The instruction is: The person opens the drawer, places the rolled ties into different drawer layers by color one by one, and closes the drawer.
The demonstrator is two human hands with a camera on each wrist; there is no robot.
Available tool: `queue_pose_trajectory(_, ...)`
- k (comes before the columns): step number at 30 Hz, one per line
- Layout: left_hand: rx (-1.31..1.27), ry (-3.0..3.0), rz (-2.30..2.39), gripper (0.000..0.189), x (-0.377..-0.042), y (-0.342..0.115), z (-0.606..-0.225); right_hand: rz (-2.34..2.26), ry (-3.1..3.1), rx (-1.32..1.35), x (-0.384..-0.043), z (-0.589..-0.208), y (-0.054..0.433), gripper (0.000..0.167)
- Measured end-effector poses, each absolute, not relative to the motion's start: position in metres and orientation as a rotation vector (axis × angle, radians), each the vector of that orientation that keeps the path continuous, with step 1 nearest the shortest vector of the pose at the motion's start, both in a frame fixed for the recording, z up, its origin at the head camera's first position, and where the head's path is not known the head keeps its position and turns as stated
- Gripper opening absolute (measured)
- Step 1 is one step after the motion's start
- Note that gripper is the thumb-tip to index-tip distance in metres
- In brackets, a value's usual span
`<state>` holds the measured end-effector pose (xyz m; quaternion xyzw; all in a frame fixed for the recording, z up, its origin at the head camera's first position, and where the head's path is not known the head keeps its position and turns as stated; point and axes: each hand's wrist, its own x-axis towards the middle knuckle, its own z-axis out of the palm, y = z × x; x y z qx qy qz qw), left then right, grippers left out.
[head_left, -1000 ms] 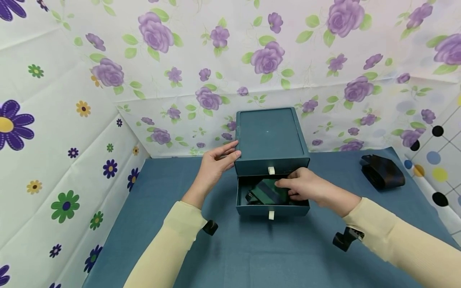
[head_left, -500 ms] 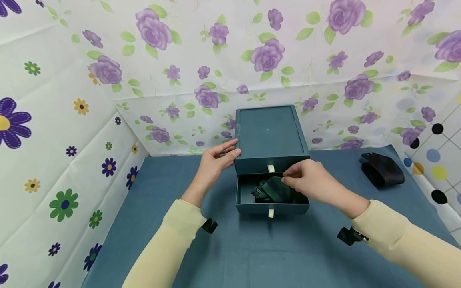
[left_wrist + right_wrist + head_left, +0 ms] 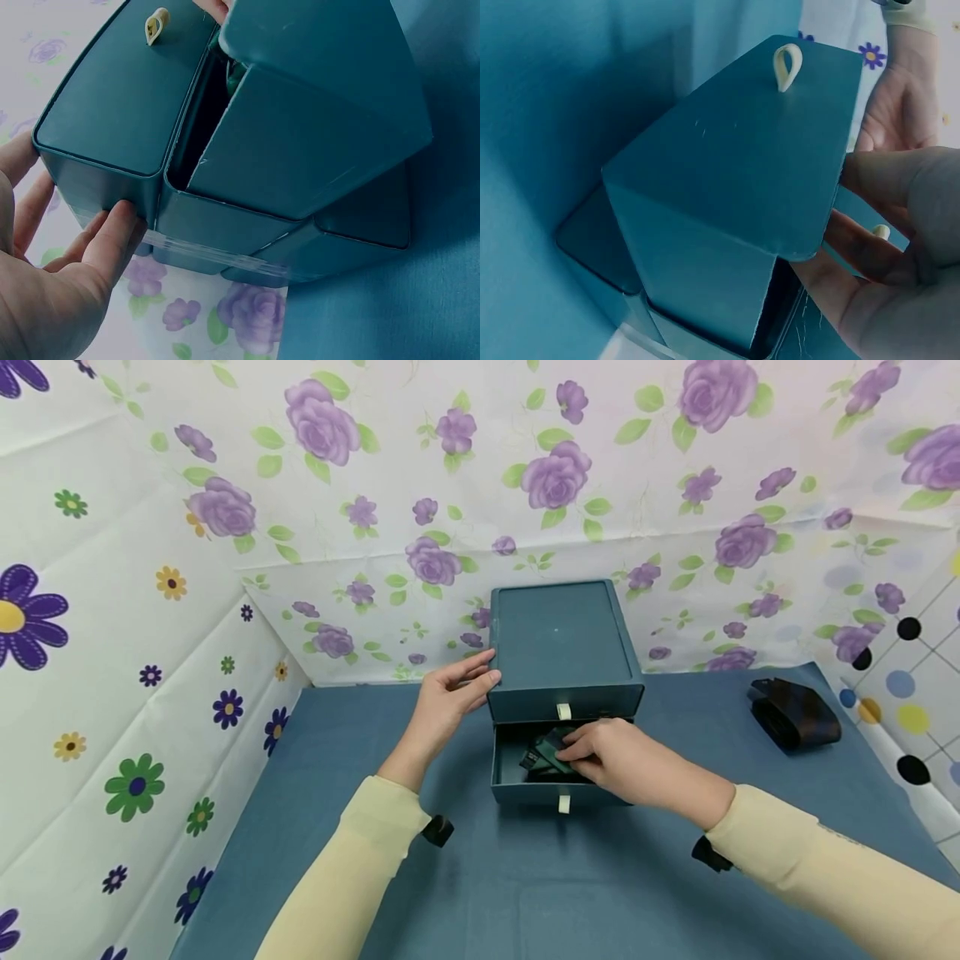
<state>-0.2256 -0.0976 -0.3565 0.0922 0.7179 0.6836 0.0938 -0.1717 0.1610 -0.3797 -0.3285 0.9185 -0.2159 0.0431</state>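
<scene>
The green cloth [image 3: 550,750] lies in the pulled-out lower drawer [image 3: 525,794], just left of the right hand [image 3: 630,760], the nearer 1, its fingertips against the cloth, pinch and long axis impossible to tell; the left hand [image 3: 448,692], fingers extended, touches the cabinet [image 3: 558,635]

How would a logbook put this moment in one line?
Left hand: against side of cabinet | Right hand: touching green fabric in open drawer | Upper drawer: shut | Dark roll: on table, right
</scene>
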Motion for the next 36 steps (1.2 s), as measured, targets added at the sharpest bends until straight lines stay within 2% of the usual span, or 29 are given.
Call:
queue_pose_trajectory(16, 0.255, 2.134, 2.032, 0.046, -0.225, -0.099, -0.357, -0.476, 2.957, -1.14, -0.173, -0.391, 0.153, 0.024)
queue_pose_trajectory(28, 0.239, 2.121, 2.031, 0.046, -0.224, -0.097, -0.358, -0.737, 2.807, -0.865, -0.168, -0.377, 0.162, 0.027)
queue_pose_trajectory(36, 0.235, 2.117, 2.038, 0.045, -0.224, -0.096, -0.356, -1.156, 2.712, -0.676, -0.151, -0.364, 0.172, 0.018)
